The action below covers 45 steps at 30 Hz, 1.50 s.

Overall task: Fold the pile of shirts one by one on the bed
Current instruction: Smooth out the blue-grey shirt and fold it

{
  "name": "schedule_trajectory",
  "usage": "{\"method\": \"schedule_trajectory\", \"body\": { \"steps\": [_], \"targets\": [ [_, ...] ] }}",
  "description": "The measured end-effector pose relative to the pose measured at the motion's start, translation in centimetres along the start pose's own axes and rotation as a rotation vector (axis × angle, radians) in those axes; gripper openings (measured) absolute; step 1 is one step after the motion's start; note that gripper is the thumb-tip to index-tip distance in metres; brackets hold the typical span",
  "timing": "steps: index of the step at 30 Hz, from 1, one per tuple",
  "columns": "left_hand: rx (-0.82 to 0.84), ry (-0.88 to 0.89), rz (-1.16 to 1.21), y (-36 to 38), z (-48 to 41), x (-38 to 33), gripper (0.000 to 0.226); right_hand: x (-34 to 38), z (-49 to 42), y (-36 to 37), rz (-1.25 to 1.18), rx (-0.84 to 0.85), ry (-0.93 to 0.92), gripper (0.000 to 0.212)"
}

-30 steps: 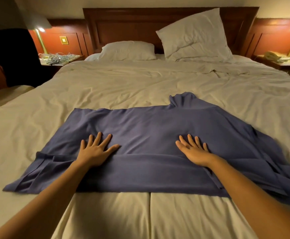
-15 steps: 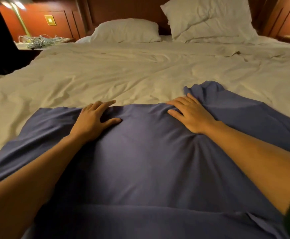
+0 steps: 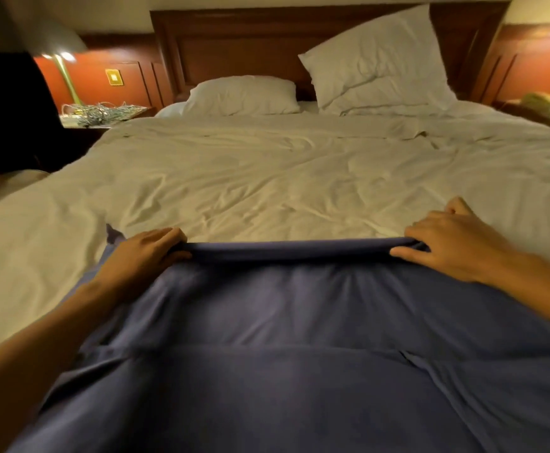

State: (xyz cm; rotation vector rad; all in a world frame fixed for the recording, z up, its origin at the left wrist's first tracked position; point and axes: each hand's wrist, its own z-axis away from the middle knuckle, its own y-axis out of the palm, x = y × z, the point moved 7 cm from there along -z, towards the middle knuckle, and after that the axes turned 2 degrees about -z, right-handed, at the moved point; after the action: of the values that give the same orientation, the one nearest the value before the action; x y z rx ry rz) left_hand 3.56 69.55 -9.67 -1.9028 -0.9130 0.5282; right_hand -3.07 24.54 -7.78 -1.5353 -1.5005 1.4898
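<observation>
From the head view, the blue shirt [image 3: 283,322] lies on the bed [image 3: 267,178], spread from the bottom of the picture out to a far edge that runs straight across from left to right. Both hands sit on that edge, one at each end. The left hand [image 3: 146,253] has its fingers curled over the bunched edge with the thumb against it. The right hand [image 3: 447,243] pinches the other end between thumb and fingers. The lower picture is soft, so it is hard to tell how much cloth either hand has gathered.

The rest of the shirt lies on the near side of the hands, between them and the person's body. The two hands are about level, the right a touch farther up the bed. The next move probably draws this edge back toward the body, over the nearer half.

The cloth between the hands is taut and rolled into a narrow ridge. Below it the fabric is smooth, dull blue, with one crosswise fold line and a loose flap at the right.
</observation>
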Motion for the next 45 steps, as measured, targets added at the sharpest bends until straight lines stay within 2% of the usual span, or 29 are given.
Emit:
{"method": "schedule_trajectory", "body": {
  "steps": [3,6,7,10,13,15,17,18,22,24,25,26,28,30,33,36,39,41,43,45],
  "targets": [
    [0.074,0.056,-0.037,-1.9,3.7,-1.3,0.040,2.5,5.0,-0.5,-0.001,0.026,0.001,0.076],
    [0.278,0.117,-0.043,-1.0,8.1,-1.5,0.035,5.2,9.0,0.2,-0.013,0.050,0.007,0.084],
    [0.328,0.087,-0.064,-0.8,9.4,-1.1,0.038,5.7,9.9,0.4,-0.023,0.036,0.022,0.084],
    [0.322,-0.222,-0.058,-1.4,12.6,-0.2,0.059,5.7,11.0,1.2,-0.056,0.099,0.104,0.089],
    [0.334,-0.321,-0.066,-1.4,13.3,-1.5,0.042,5.9,10.9,1.3,-0.150,0.189,0.089,0.096],
    [0.368,-0.413,-0.056,-1.1,13.2,-1.9,0.039,6.3,10.9,0.9,-0.276,0.257,0.105,0.084],
    [0.423,-0.462,-0.097,-0.4,13.0,-2.5,0.046,6.7,11.1,0.6,-0.437,0.328,0.170,0.053],
    [0.454,-0.475,-0.109,0.1,12.8,-3.1,0.049,7.0,11.1,0.6,-0.487,0.343,0.195,0.047],
    [0.465,-0.477,0.016,2.6,9.7,-8.0,0.061,5.5,11.8,0.8,-0.395,0.267,0.280,0.058],
    [0.450,-0.445,0.131,3.9,7.6,-11.5,0.084,3.3,12.4,1.2,-0.448,0.215,0.398,0.055],
    [0.438,-0.418,0.186,4.6,6.5,-13.2,0.100,1.9,12.7,1.7,-0.531,0.207,0.490,0.054],
    [0.439,-0.399,0.230,5.3,5.2,-14.8,0.106,0.4,13.0,2.4,-0.627,0.199,0.581,0.056],
    [0.451,-0.373,0.285,6.6,2.5,-17.9,0.089,-2.1,13.2,3.5,-0.785,0.195,0.701,0.064],
    [0.448,-0.327,0.311,8.1,-0.5,-21.1,0.072,-3.4,12.9,4.3,-0.862,0.216,0.706,0.066],
    [0.449,-0.245,0.363,10.0,-4.5,-25.9,0.068,-4.0,12.1,5.1,-0.964,0.266,0.668,0.061],
    [0.446,-0.171,0.457,11.5,-7.7,-31.0,0.065,-4.9,11.5,6.0,-0.897,0.276,0.675,0.063],
    [0.421,-0.194,0.541,12.2,-9.6,-34.4,0.055,-5.8,11.5,6.4,-0.821,0.302,0.717,0.065],
    [0.435,-0.166,0.526,12.4,-10.1,-35.9,0.051,-6.3,12.0,5.7,-0.933,0.255,0.674,0.061],
    [0.454,-0.090,0.505,12.5,-10.2,-36.9,0.054,-7.0,13.3,5.1,-1.161,0.119,0.650,0.043],
    [0.450,-0.084,0.631,12.5,-10.3,-36.9,0.050,-7.9,15.3,4.4,-1.335,-0.017,0.649,0.040]
  ]
}}
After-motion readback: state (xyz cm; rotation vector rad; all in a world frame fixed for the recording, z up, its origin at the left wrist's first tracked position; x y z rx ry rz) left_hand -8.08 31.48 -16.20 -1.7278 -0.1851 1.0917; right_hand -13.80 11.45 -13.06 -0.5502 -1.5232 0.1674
